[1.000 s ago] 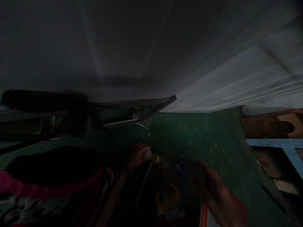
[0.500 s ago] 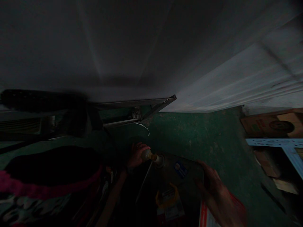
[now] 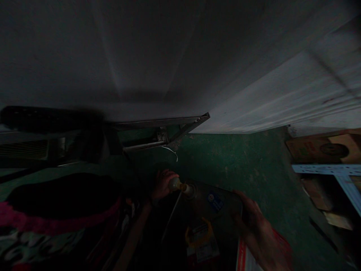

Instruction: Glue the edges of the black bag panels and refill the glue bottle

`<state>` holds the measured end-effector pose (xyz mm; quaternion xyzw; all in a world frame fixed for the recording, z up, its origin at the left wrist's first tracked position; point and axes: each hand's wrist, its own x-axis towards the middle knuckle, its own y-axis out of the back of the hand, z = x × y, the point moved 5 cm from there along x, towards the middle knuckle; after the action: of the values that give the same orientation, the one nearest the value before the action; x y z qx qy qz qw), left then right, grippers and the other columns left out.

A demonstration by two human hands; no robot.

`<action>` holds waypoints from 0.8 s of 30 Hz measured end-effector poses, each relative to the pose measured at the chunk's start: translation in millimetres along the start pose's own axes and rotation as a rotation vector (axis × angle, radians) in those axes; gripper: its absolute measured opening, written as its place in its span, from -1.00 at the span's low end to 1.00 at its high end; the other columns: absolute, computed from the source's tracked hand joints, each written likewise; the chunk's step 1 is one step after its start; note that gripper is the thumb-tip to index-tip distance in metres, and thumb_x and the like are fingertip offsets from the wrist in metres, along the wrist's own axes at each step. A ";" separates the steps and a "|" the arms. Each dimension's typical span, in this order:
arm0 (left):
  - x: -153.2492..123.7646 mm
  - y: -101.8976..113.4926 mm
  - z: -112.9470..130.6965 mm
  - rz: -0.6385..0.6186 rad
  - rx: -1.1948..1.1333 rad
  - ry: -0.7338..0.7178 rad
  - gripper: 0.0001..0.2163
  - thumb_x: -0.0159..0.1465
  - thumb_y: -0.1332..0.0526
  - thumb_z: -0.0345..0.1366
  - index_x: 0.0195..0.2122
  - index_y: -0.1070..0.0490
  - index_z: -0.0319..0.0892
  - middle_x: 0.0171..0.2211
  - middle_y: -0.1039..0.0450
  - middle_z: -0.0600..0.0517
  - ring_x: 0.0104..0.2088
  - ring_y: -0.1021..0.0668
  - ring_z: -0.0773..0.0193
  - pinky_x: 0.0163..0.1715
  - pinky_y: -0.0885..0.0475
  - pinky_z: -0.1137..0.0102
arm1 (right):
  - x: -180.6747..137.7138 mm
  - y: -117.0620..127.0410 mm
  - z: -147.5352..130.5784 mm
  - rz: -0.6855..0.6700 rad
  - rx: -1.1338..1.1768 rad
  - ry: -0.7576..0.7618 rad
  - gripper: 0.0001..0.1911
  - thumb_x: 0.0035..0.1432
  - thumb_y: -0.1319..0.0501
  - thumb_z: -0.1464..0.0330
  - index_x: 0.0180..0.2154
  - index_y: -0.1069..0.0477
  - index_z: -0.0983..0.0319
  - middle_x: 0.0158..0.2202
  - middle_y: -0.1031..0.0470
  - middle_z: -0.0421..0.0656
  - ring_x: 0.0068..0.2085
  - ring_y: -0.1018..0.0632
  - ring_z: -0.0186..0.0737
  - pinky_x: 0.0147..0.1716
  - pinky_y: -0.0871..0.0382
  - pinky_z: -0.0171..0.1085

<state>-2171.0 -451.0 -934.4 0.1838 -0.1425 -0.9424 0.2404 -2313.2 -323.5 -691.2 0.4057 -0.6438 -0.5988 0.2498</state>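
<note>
In the dim head view my left hand (image 3: pixel 163 185) is wrapped round a small pale bottle (image 3: pixel 173 184). Its mouth meets a short spout (image 3: pixel 187 189) on a large rectangular tin can (image 3: pixel 227 216). Amber colour shows where the bottle's neck joins the spout; whether liquid flows, I cannot tell. The can's top faces me and carries a yellow carrying handle (image 3: pixel 208 230) and a blue sticker (image 3: pixel 215 202). On the can's right edge my right hand (image 3: pixel 261 235) is clamped, thumb over the top face. The can's lower part is lost in darkness.
Beyond the hands is a metal frame (image 3: pixel 186 128) by the grey wall (image 3: pixel 146 56). A white strip (image 3: pixel 171 151) lies on the green floor (image 3: pixel 239 158). Right, a cardboard box (image 3: pixel 316 148) sits on a light-blue rack (image 3: pixel 324 169). Patterned fabric with a pink edge (image 3: pixel 56 230) fills the lower left.
Almost nothing has moved. Both hands, the bottle and the tin can keep their places; the view has shifted very slightly.
</note>
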 end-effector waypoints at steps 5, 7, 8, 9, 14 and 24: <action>0.5 -4.0 -5.4 0.012 0.005 -0.005 -0.52 0.03 -0.18 -0.33 0.04 -0.32 -0.01 0.08 -0.31 0.04 0.17 -0.17 0.02 0.16 0.15 0.04 | -0.6 -1.5 3.9 -0.039 -0.015 -0.010 -0.54 0.17 0.02 0.21 0.06 -0.20 0.25 -0.01 -0.41 0.01 0.00 -0.45 -0.08 -0.06 -0.40 -0.07; 1.2 -5.9 -7.5 0.018 0.006 -0.021 -0.52 0.03 -0.19 -0.31 0.03 -0.32 0.00 0.07 -0.32 0.04 0.16 -0.19 0.02 0.16 0.15 0.04 | -0.5 0.1 2.7 -0.055 -0.034 -0.009 -0.55 0.18 0.03 0.22 0.06 -0.21 0.27 -0.01 -0.40 0.02 0.00 -0.45 -0.09 -0.04 -0.39 -0.08; 1.4 -6.3 -8.1 0.021 0.006 -0.027 -0.53 0.03 -0.19 -0.31 0.03 -0.33 0.00 0.07 -0.33 0.05 0.15 -0.19 0.03 0.16 0.14 0.04 | -0.3 0.8 2.0 -0.060 -0.043 -0.009 -0.54 0.18 0.04 0.22 0.06 -0.21 0.28 -0.02 -0.41 0.02 0.01 -0.45 -0.08 -0.04 -0.38 -0.08; 1.4 -6.4 -8.5 0.024 0.005 -0.028 -0.53 0.04 -0.19 -0.31 0.03 -0.33 0.00 0.07 -0.33 0.05 0.15 -0.20 0.03 0.16 0.14 0.04 | -0.2 1.3 1.4 -0.062 -0.048 -0.007 -0.54 0.18 0.04 0.22 0.06 -0.21 0.28 -0.02 -0.41 0.02 0.02 -0.44 -0.07 -0.03 -0.38 -0.07; 0.1 -3.9 -6.2 0.027 -0.014 -0.019 -0.54 0.04 -0.18 -0.36 0.02 -0.33 -0.01 0.08 -0.32 0.05 0.16 -0.18 0.05 0.16 0.14 0.03 | -1.0 -1.1 6.3 -0.051 -0.041 -0.008 -0.55 0.16 0.00 0.24 0.07 -0.19 0.22 0.00 -0.41 -0.03 0.03 -0.44 -0.06 -0.06 -0.40 -0.07; 0.3 -4.2 -7.2 0.026 -0.011 -0.024 -0.53 0.04 -0.20 -0.33 0.03 -0.32 -0.01 0.09 -0.31 0.05 0.16 -0.17 0.02 0.16 0.14 0.04 | -4.7 0.5 17.8 -0.065 -0.052 -0.032 -0.53 0.15 -0.02 0.20 0.09 -0.20 0.19 0.01 -0.42 -0.05 -0.03 -0.49 -0.03 -0.10 -0.44 -0.07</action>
<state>-2169.9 -449.0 -942.3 0.1693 -0.1426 -0.9422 0.2517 -2325.1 -309.6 -692.9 0.4102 -0.6184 -0.6295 0.2304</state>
